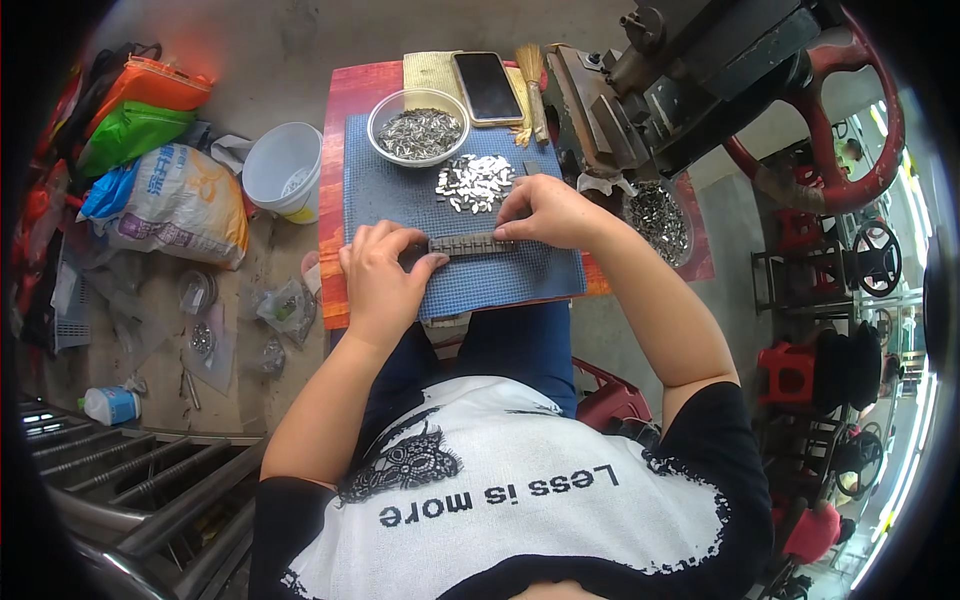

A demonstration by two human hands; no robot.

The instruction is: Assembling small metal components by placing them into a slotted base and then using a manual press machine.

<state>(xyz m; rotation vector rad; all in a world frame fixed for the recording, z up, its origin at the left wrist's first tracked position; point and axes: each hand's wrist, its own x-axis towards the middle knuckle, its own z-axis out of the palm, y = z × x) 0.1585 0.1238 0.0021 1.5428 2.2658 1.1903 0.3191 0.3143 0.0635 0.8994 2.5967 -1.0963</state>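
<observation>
A slotted grey metal bar (463, 243) lies across a blue textured mat (390, 207). My left hand (385, 265) grips the bar's left end between thumb and forefinger. At its right end, my right hand (550, 212) has thumb and fingertips pinched together against the bar; any small part between them is hidden. Just beyond the bar, a loose pile of small white and silvery pieces (478, 184) sits on the mat. Farther back, a clear bowl (418, 93) holds many small metal pieces (420, 134).
A phone (488, 88) and a small straw brush (532, 85) lie behind the mat. At right stand a dark press (700, 80) with a red handwheel (860, 140) and a tub of metal parts (657, 222). A white bucket (283, 168) and stuffed bags (180, 205) are at left.
</observation>
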